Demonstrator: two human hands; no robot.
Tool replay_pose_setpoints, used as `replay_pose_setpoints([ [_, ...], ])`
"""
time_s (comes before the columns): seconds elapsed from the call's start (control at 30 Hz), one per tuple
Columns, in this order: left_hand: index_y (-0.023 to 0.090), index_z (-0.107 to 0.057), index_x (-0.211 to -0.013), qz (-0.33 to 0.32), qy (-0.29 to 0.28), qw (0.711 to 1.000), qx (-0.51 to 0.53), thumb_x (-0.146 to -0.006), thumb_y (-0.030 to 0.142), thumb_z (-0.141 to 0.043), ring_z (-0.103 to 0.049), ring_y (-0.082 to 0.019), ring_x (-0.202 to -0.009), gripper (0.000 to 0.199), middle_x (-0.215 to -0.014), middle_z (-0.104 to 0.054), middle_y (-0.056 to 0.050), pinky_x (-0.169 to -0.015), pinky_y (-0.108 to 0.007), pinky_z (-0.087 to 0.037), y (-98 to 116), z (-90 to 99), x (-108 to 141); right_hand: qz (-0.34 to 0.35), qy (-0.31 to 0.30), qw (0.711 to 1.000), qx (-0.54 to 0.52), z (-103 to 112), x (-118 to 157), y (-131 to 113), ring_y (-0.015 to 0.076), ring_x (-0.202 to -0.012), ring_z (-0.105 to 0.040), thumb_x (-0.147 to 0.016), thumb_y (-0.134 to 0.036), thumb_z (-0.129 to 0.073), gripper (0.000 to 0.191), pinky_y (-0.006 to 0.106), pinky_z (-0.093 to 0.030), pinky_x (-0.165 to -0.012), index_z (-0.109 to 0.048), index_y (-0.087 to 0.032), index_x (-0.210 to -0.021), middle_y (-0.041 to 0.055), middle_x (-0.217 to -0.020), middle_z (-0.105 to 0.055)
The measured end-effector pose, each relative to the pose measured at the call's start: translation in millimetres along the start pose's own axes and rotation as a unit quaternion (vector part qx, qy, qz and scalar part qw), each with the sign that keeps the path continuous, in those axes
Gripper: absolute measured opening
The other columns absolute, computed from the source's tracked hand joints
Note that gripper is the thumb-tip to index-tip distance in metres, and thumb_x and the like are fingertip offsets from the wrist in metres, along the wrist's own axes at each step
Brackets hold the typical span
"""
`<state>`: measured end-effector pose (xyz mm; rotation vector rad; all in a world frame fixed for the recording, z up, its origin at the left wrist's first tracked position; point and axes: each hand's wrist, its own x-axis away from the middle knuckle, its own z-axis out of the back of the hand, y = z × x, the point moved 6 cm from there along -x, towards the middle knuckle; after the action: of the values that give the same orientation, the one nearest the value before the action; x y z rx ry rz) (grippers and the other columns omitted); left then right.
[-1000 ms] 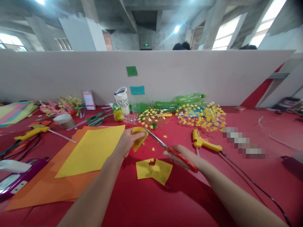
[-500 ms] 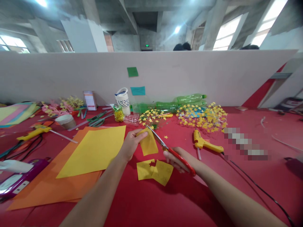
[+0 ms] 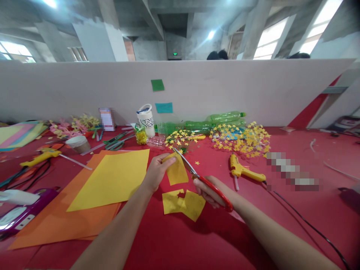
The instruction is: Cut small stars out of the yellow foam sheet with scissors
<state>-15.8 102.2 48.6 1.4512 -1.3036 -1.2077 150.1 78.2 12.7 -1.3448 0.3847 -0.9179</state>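
Note:
Between the thumb and fingers of my left hand (image 3: 158, 170) is a yellow piece of paper (image 3: 177, 172), held by its upper left part. My right hand (image 3: 210, 189) grips a pair of scissors (image 3: 211, 188) with red handles. Their blades point up and left, lying at the paper's upper right edge. Just below, two yellow paper scraps (image 3: 194, 206) overlap on the red table, and a star-shaped hole shows in the left one. A single yellow star (image 3: 197, 163) lies to the right of the blades.
Yellow paper (image 3: 112, 180) and orange sheets (image 3: 70, 221) lie on the left. A yellow glue gun (image 3: 244, 170) with a cord is at right, another glue gun (image 3: 42, 157) at far left. Green bottles (image 3: 225, 117), a white cup (image 3: 146, 122) and star clusters (image 3: 253, 138) line the back.
Almost nothing differs. The scissors and my right hand have shifted very slightly; the paper stays in my left hand.

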Motion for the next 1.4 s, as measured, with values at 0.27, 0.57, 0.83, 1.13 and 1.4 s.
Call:
replay_pose_setpoints([
  [0.27, 0.016, -0.066, -0.090, 0.008, -0.010, 1.000, 0.015, -0.069, 0.023, -0.062, -0.062, -0.016, -0.063, 0.023, -0.073, -0.068, -0.002, -0.061, -0.026, -0.047, -3.1, 3.7, -1.5, -0.003, 0.007, 1.000, 0.010, 2.6, 0.3, 0.4, 0.0051, -0.025, -0.031, -0.078, -0.060, -0.039, 0.045, 0.015, -0.026, -0.027, -0.044, -0.018, -0.065, -0.0086, -0.034, -0.032],
  [0.57, 0.016, -0.066, -0.091, 0.020, 0.001, 1.000, 0.022, -0.068, 0.026, -0.063, -0.063, -0.017, -0.064, 0.025, -0.075, -0.069, -0.003, -0.062, -0.027, -0.048, -3.0, 3.6, -1.6, -0.005, 0.018, 1.000, 0.023, 5.4, 0.2, -0.6, 0.0045, -0.025, -0.031, -0.077, -0.060, -0.040, 0.045, 0.015, -0.025, -0.026, -0.042, -0.018, -0.062, -0.0084, -0.034, -0.032],
  [0.83, 0.016, -0.065, -0.090, 0.056, 0.035, 0.997, 0.041, -0.065, 0.028, -0.066, -0.062, -0.017, -0.059, 0.027, -0.072, -0.069, -0.003, -0.056, -0.028, -0.050, -4.2, 8.9, -2.5, -0.008, 0.039, 0.998, 0.056, 11.1, 1.3, -5.1, 0.0052, -0.025, -0.032, -0.078, -0.058, -0.041, 0.045, 0.017, -0.028, -0.027, -0.041, -0.018, -0.059, -0.0069, -0.034, -0.034],
  [1.13, 0.013, -0.063, -0.091, 0.082, 0.032, 0.991, 0.102, -0.070, 0.033, -0.061, -0.061, -0.015, -0.054, 0.029, -0.070, -0.067, -0.005, -0.048, -0.023, -0.049, -0.1, 13.0, -5.3, 0.004, 0.031, 0.999, 0.012, 11.3, -1.1, -1.5, 0.0045, -0.024, -0.029, -0.078, -0.057, -0.042, 0.043, 0.017, -0.025, -0.026, -0.042, -0.018, -0.060, -0.0081, -0.033, -0.033],
  [1.4, 0.008, -0.058, -0.098, 0.283, -0.066, 0.928, 0.234, -0.076, 0.009, -0.045, -0.053, -0.005, -0.041, 0.026, -0.072, -0.066, -0.009, -0.035, -0.010, -0.041, -31.3, -4.7, 3.8, 0.071, -0.052, 0.984, -0.154, 2.2, -4.3, 4.6, 0.0044, -0.025, -0.028, -0.085, -0.053, -0.033, 0.040, 0.017, -0.029, -0.027, -0.043, -0.019, -0.068, -0.0092, -0.038, -0.031],
])
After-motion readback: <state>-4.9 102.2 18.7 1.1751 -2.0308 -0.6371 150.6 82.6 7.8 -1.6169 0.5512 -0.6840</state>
